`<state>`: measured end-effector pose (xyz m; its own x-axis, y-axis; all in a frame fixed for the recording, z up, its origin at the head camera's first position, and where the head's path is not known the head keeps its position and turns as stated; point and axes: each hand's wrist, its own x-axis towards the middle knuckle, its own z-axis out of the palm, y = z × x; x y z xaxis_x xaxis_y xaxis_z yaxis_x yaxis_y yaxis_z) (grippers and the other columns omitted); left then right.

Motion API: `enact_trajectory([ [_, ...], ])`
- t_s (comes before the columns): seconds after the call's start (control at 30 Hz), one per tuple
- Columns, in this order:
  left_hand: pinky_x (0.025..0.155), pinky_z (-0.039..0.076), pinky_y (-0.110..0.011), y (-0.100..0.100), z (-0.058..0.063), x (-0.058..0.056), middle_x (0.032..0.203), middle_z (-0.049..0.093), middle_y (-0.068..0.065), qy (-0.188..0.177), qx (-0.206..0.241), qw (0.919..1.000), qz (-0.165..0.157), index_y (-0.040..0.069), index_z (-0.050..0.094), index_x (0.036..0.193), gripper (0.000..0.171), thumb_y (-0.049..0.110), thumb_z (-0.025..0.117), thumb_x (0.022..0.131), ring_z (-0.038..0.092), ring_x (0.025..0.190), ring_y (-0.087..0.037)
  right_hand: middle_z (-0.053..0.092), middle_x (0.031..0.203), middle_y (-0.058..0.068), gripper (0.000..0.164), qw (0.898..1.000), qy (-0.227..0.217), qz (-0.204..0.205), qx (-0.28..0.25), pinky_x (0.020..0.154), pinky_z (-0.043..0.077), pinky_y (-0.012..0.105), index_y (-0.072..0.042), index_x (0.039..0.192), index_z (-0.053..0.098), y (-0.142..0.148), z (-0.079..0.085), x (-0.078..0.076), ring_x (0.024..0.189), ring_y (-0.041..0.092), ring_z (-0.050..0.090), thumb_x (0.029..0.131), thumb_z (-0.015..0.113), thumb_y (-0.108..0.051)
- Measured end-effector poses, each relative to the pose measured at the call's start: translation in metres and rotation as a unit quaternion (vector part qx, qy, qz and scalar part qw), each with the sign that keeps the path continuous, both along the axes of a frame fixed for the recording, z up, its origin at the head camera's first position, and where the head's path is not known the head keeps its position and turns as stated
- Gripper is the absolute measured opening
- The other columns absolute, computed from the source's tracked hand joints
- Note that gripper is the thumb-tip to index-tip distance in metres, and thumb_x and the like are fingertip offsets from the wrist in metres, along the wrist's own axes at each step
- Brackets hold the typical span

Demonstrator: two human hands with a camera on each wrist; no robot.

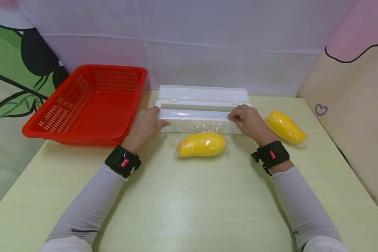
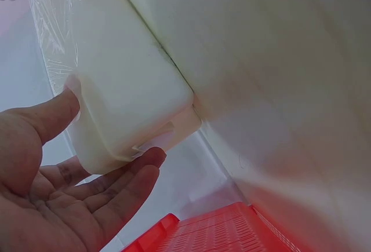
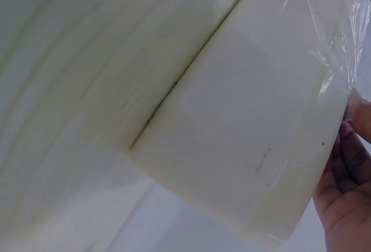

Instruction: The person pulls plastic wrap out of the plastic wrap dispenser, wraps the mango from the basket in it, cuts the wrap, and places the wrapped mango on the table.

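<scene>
A white cling film dispenser (image 1: 201,126) with its lid (image 1: 203,92) raised stands near the back of the table. My left hand (image 1: 146,123) holds its left end, thumb on the front face and fingers around the end in the left wrist view. Near the right end of the front rail, my right hand (image 1: 248,120) pinches a small slide cutter (image 1: 228,117), of which only a green bit shows. Clear cling film (image 1: 204,125) runs from the dispenser down over a yellow mango (image 1: 201,144) lying in front of it.
A red plastic basket (image 1: 91,138) stands at the back left, close to my left hand. Another yellow mango (image 1: 286,126), wrapped in film, lies to the right of my right hand. A cloth wall (image 1: 208,66) rises behind the table.
</scene>
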<state>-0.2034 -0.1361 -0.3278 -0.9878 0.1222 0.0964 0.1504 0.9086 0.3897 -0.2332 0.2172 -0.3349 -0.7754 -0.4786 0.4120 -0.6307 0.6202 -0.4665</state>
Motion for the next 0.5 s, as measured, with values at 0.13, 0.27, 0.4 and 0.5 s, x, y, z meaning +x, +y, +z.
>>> enact_trajectory([
  [0.13,0.064,0.044,-0.036,0.0003,-0.0004,0.0001,0.081,0.057,-0.016,0.006,0.003,1.0000,-0.002,-0.004,0.058,0.109,0.050,0.034,0.079,0.085,0.053,0.076,-0.031,0.071,0.092,0.015,0.008,1.000,-0.002,-0.003,0.002,0.078,0.056,0.042,0.002,0.091,0.075,-0.0025,0.0005,0.0001,0.086,0.029,0.064,0.088,0.070,0.007],
  [0.27,0.063,0.044,-0.036,0.0003,-0.0004,0.0001,0.080,0.057,-0.015,0.004,0.003,1.0000,0.001,-0.004,0.058,0.109,0.050,0.035,0.080,0.085,0.053,0.076,-0.031,0.071,0.091,0.015,0.008,1.000,-0.002,-0.002,-0.002,0.079,0.056,0.042,0.003,0.091,0.075,-0.0052,0.0002,-0.0004,0.087,0.029,0.064,0.087,0.070,0.008],
  [0.4,0.063,0.043,-0.035,0.0006,-0.0005,0.0005,0.080,0.056,-0.014,0.000,0.007,1.0000,0.004,-0.003,0.058,0.109,0.050,0.035,0.080,0.085,0.052,0.076,-0.030,0.072,0.090,0.015,0.007,1.000,0.001,-0.001,-0.008,0.079,0.055,0.042,0.003,0.089,0.075,-0.0078,-0.0011,-0.0014,0.086,0.029,0.064,0.086,0.071,0.008],
  [0.5,0.062,0.043,-0.035,0.0006,-0.0009,0.0006,0.080,0.056,-0.014,0.000,0.009,0.9999,0.006,-0.003,0.058,0.108,0.050,0.035,0.080,0.085,0.052,0.075,-0.030,0.071,0.088,0.014,0.006,1.000,0.009,0.000,-0.011,0.077,0.055,0.041,0.002,0.087,0.075,-0.0092,-0.0021,-0.0019,0.084,0.029,0.063,0.086,0.071,0.007],
])
